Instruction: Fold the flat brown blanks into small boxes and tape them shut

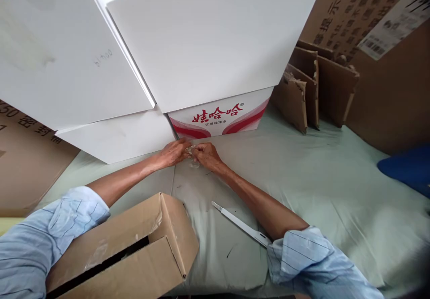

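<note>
My left hand (174,152) and my right hand (206,155) meet at the foot of a white carton (215,35) printed with red characters. Both are pinched together on a small crumpled bit of clear tape or film (191,151) between the fingertips. A second white carton (67,53) stands against the first on the left, and the hands are right at the seam between the two. A long white utility knife (240,224) lies on the pale green sheet (336,187) beside my right forearm.
A brown cardboard box (131,249) with a slit top sits under my left arm. Folded cardboard pieces (312,93) lean at the back right before a large brown carton (386,66). A blue object (408,167) shows at the right edge. Flat cardboard (27,155) lies at left.
</note>
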`<state>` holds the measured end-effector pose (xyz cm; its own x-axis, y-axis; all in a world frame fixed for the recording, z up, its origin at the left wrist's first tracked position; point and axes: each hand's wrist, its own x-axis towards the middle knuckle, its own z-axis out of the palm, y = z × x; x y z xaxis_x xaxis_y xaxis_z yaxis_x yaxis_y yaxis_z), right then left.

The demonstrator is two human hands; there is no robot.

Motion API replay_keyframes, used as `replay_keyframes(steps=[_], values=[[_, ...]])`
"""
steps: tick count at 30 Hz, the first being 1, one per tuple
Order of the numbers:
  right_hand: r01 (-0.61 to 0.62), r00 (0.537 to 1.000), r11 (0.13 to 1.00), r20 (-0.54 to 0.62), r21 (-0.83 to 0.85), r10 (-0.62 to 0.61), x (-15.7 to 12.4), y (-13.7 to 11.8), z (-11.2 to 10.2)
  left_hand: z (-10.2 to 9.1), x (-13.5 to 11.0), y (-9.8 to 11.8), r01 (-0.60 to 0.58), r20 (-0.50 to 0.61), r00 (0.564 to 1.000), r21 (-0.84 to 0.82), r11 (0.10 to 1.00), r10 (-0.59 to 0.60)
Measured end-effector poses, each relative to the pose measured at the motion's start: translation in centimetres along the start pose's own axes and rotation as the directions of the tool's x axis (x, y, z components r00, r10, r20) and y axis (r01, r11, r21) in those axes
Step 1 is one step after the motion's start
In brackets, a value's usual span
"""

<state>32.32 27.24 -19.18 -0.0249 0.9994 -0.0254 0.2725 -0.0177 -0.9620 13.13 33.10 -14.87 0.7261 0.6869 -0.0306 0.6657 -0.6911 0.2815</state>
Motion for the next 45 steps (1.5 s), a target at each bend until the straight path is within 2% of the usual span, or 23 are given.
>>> replay_keyframes(steps=[6, 11, 17, 21, 23, 28, 31, 35, 38, 41, 45], values=[[0.04, 0.992, 0.987, -0.112, -0.154, -0.058, -0.2, 0.4, 0.2, 0.7, -0.2, -0.3, 0.122, -0.015, 0.992, -0.226, 0.967, -0.128], [0.105, 0.963, 0.94, -0.201, -0.326, -0.178, -0.4, -0.3, -0.1, 0.9, -0.7, -0.3, 0.186, 0.014, 0.98, -0.445, 0.876, -0.201], [0.287, 0.923, 0.821, -0.086, -0.494, -0.374, -1.6, -1.7, 0.1, 0.4, -1.2, -0.1, 0.228, 0.06, 0.968, -0.617, 0.753, -0.244], [0.37, 0.898, 0.702, 0.041, -0.608, -0.438, -1.9, -1.6, 0.6, -0.1, -1.1, 0.0, 0.268, 0.109, 0.958, -0.669, 0.694, -0.265], [0.369, 0.905, 0.681, 0.077, -0.632, -0.419, -1.6, -1.2, 0.5, -0.3, -1.0, 0.0, 0.286, 0.148, 0.955, -0.686, 0.669, -0.257], [0.304, 0.939, 0.711, 0.073, -0.634, -0.336, -0.8, -0.8, -0.7, -0.6, -0.6, -0.5, 0.33, 0.207, 0.943, -0.699, 0.635, -0.262], [0.251, 0.956, 0.73, 0.046, -0.636, -0.289, -1.2, -1.6, -1.2, -0.6, -0.7, -1.2, 0.356, 0.197, 0.931, -0.685, 0.636, -0.308], [0.107, 0.979, 0.762, -0.065, -0.639, -0.192, -2.8, -2.3, -1.1, -0.2, -0.9, -1.7, 0.372, 0.152, 0.917, -0.658, 0.654, -0.368], [0.042, 0.996, 0.791, -0.037, -0.611, -0.082, -3.3, -2.1, -0.2, -0.2, -0.9, -1.4, 0.385, 0.135, 0.909, -0.635, 0.669, -0.394], [0.069, 0.998, 0.827, 0.03, -0.558, -0.063, -2.6, -1.8, 0.5, -1.4, -0.9, -0.8, 0.402, 0.142, 0.903, -0.61, 0.683, -0.405], [0.136, 0.99, 0.856, 0.033, -0.498, -0.138, -1.4, -2.0, 0.4, -5.4, -2.5, 0.0, 0.407, 0.137, 0.904, -0.57, 0.714, -0.406]])
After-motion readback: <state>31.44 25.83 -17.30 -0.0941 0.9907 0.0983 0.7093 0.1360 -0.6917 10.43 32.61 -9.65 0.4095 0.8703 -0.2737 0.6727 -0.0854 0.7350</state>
